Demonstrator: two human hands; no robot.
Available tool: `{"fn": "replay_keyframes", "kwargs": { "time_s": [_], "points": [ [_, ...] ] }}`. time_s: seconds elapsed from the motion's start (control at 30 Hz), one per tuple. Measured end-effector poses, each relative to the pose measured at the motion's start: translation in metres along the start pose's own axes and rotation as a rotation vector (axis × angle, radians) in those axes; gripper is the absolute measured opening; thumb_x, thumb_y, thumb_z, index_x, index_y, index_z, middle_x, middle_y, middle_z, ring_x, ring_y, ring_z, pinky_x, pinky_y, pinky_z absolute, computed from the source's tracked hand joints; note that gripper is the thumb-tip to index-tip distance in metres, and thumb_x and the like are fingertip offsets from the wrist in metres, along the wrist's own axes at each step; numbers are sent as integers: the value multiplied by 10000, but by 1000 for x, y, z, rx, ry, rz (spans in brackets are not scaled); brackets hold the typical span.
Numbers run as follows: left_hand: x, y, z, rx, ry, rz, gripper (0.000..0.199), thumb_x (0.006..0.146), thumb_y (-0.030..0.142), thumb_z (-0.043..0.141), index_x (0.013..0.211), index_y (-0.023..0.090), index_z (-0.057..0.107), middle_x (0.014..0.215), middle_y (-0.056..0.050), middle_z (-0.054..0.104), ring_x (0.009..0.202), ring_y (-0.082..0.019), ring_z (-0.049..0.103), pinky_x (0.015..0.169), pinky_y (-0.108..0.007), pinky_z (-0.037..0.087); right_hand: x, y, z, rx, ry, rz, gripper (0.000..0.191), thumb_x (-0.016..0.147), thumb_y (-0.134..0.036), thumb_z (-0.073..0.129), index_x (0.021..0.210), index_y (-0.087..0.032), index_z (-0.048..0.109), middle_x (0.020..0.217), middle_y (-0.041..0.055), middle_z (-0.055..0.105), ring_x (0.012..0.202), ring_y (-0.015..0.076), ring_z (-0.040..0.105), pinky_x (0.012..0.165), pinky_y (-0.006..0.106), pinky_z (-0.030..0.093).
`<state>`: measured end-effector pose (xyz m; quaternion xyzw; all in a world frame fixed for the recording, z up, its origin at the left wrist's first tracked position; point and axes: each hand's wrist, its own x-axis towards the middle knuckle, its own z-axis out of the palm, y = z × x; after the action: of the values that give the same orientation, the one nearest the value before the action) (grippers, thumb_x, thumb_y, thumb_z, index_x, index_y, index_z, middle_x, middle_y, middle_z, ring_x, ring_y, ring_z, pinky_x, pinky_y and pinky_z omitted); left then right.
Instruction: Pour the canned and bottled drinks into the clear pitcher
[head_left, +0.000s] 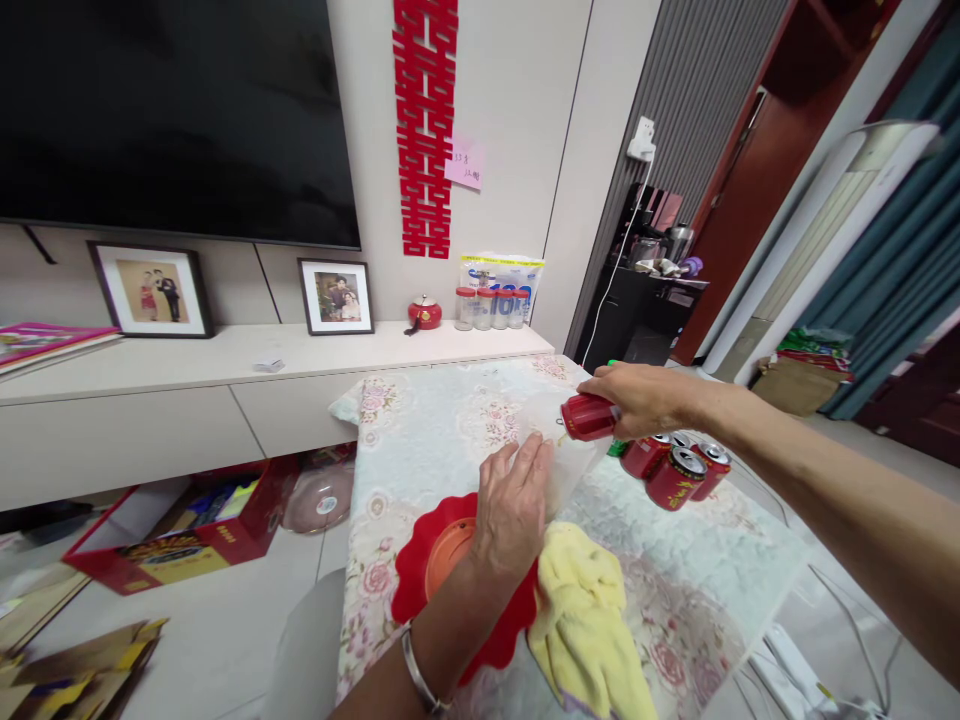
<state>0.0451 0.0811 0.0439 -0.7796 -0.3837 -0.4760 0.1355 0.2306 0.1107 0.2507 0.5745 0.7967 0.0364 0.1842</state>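
My right grip (637, 398) clasps a red cylindrical metal can (589, 417), tipped at a translucent whitish plastic container (576, 468) over the floral-clothed table (420, 425); my left grip (514, 510) lies against it, hold unclear. Probably pouring, I need a steady tilt.

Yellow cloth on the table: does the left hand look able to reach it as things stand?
Probably yes: the yellow cloth lies close beside the left hand, and nothing visible blocks the way, though that hand would likely have to leave the translucent container.
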Motion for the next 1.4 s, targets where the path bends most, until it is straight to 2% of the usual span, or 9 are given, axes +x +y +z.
{"fn": "replay_keyframes", "kwargs": {
  "time_s": [0.27,0.83,1.4],
  "points": [
    [3,1,-6,-5,-14,17,578,889,-48,434,1415,148,570,1390,-132,718,1147,-328,700,906,-515,626,-1,-1,0,-13,19,-11,238,719,-178,672,941,-230,601,1021,93,659,902,261,631,706,337,381],
    [1,1,-1,34,-4,-3,580,883,-27,459,1413,160,602,1384,-117,721,1120,-289,697,917,-469,605,-2,0,4,-41,50,-36,246,765,-161,670,999,-230,638,1015,81,660,939,251,620,720,328,375],
    [3,2,-4,27,16,7,554,881,-42,473,1382,142,622,1372,-100,734,1093,-280,703,896,-443,602,-3,0,8,-77,96,-63,366,739,-79,648,1074,-224,674,1054,82,672,1024,277,609,710,331,377]
  ]
}}
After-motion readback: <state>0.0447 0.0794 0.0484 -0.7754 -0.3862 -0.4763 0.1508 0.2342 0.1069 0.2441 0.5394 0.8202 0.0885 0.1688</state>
